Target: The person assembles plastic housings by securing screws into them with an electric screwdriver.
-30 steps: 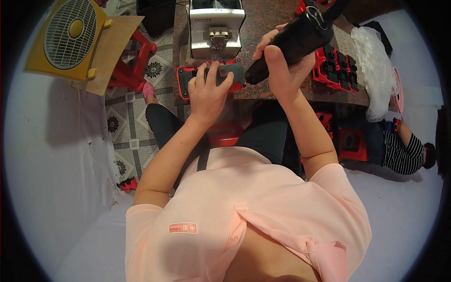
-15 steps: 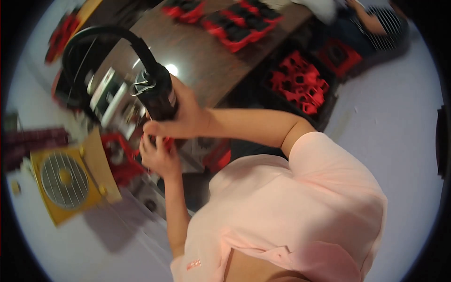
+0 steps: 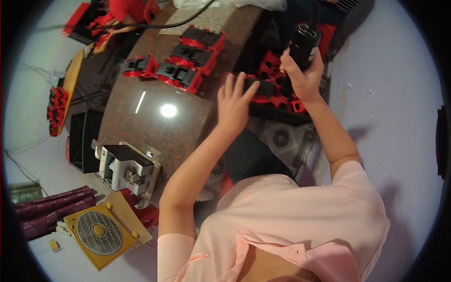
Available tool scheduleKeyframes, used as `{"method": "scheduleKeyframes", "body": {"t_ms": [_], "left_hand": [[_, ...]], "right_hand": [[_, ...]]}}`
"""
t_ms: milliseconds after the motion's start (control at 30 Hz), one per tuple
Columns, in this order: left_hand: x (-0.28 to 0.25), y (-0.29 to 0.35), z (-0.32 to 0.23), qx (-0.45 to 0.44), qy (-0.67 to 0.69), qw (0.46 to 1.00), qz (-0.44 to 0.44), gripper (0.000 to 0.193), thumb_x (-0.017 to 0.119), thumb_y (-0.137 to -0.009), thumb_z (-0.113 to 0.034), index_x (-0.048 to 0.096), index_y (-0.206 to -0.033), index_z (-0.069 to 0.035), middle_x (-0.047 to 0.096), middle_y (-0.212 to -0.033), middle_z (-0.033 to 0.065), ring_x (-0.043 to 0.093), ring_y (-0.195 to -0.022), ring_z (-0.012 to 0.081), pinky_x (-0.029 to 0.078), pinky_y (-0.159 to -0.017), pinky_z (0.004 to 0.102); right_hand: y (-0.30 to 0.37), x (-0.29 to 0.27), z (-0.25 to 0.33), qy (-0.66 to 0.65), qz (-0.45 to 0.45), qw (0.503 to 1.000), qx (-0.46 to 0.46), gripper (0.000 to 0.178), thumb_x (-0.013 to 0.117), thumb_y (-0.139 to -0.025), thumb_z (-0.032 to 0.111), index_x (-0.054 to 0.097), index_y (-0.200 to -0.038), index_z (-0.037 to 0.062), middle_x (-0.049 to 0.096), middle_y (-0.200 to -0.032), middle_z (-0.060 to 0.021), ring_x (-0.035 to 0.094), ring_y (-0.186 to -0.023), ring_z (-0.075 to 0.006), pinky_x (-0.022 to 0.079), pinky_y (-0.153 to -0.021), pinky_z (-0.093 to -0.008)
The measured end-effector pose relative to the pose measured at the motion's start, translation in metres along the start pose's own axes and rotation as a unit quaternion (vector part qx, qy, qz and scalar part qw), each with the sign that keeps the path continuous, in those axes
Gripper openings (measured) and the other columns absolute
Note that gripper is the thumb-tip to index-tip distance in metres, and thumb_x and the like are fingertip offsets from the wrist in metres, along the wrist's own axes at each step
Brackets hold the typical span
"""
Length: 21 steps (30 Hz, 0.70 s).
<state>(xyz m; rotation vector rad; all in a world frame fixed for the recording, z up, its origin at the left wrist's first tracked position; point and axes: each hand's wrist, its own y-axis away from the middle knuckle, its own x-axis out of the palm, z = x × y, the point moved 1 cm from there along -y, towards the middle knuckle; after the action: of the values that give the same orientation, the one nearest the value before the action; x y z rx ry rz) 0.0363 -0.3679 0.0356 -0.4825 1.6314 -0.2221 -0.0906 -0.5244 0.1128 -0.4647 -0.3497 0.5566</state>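
Observation:
My right hand (image 3: 305,80) is wrapped round a black corded electric screwdriver (image 3: 304,49), with its wire hanging loop and cable end upward. My left hand (image 3: 233,105) has its fingers spread at the right edge of the table. Its fingertips are at a red-and-black plastic part (image 3: 263,88) over a black crate (image 3: 277,112); whether they touch it I cannot tell. Red plastic pieces (image 3: 270,65) fill the crate below the screwdriver, whose tip is hidden by my hand.
Several red-and-black assemblies (image 3: 190,55) stand on the brown stone table (image 3: 136,122). A small grey-and-white machine (image 3: 131,171) sits at its near left corner. A yellow fan (image 3: 99,230) is at lower left. At the far left a person in red (image 3: 127,11) handles red parts.
Both hands have swung right, from near the grey-and-white machine to the crate. The screwdriver has moved along in my right hand. My left fingers have spread, and the view has shifted.

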Motion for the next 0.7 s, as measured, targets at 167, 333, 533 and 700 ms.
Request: {"method": "scheduleKeyframes", "body": {"t_ms": [167, 333, 533, 700], "left_hand": [[-0.018, -0.023, 0.050, -0.073, -0.030, 0.997, -0.012, 0.076, 0.082, -0.074, -0.016, 0.052, -0.143, -0.019, 0.034, -0.156, 0.0163, 0.026, -0.146, 0.0444, 0.029, -0.113, 0.0548], [-0.042, 0.008, 0.131, -0.196, -0.090, 0.976, -0.040, 0.080, 0.084, -0.073, -0.027, 0.049, -0.144, -0.013, 0.033, -0.156, 0.0196, 0.023, -0.145, 0.0506, 0.028, -0.114, 0.0588], [0.001, 0.021, 0.158, -0.211, -0.048, 0.976, -0.010, 0.072, 0.083, -0.075, -0.029, 0.054, -0.141, -0.020, 0.035, -0.156, 0.0187, 0.030, -0.140, 0.0546, 0.037, -0.110, 0.0593], [-0.024, 0.063, 0.149, -0.223, -0.039, 0.973, -0.044, 0.062, 0.080, -0.077, -0.024, 0.058, -0.135, -0.022, 0.039, -0.155, 0.0164, 0.031, -0.140, 0.0532, 0.035, -0.111, 0.0573]], "right_hand": [[-0.032, -0.005, -0.075, 0.100, 0.065, 0.990, 0.078, 0.040, 0.082, -0.082, 0.027, 0.062, -0.105, 0.0019, 0.064, -0.086, -0.0014, 0.058, -0.076, -0.0112, 0.050, -0.072, -0.0301], [-0.118, 0.079, -0.135, 0.222, 0.172, 0.959, 0.034, 0.057, 0.079, -0.077, 0.048, 0.065, -0.103, -0.0003, 0.071, -0.088, -0.0173, 0.071, -0.085, -0.0296, 0.053, -0.078, -0.0394], [-0.204, 0.146, -0.202, 0.295, 0.410, 0.843, 0.184, 0.050, 0.078, -0.075, 0.046, 0.066, -0.097, 0.0019, 0.065, -0.067, -0.0113, 0.064, -0.051, -0.0207, 0.053, -0.048, -0.0351], [-0.174, 0.177, -0.180, 0.316, 0.481, 0.780, 0.246, 0.051, 0.077, -0.079, 0.042, 0.064, -0.109, 0.0033, 0.064, -0.070, -0.0088, 0.061, -0.049, -0.0185, 0.052, -0.045, -0.0341]]}}
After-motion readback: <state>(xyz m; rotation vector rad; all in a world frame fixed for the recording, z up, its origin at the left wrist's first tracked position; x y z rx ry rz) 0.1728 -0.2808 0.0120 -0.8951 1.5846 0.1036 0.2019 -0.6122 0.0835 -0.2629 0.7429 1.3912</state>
